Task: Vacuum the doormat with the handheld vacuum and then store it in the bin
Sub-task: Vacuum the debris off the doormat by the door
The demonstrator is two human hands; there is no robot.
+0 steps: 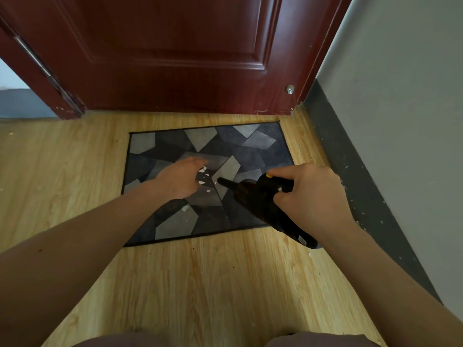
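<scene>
A grey and blue patchwork doormat [250, 146] lies on the wood floor in front of a dark red door. My right hand [310, 189] grips the black handheld vacuum [260, 199] by its handle, thumb by a yellow button. The narrow nozzle points left, its tip close to several small white scraps [203, 175] on the mat's middle. My left hand [179, 177] rests palm down on the mat just left of those scraps, fingers spread, holding nothing. One more white scrap [185, 208] lies nearer the mat's front edge.
The dark red door [175, 58] stands shut beyond the mat, with a metal door stop [290, 89] low on its right side. A grey wall with a dark baseboard [350, 176] runs along the right. Light wood floor [213, 284] spreads in front and to the left.
</scene>
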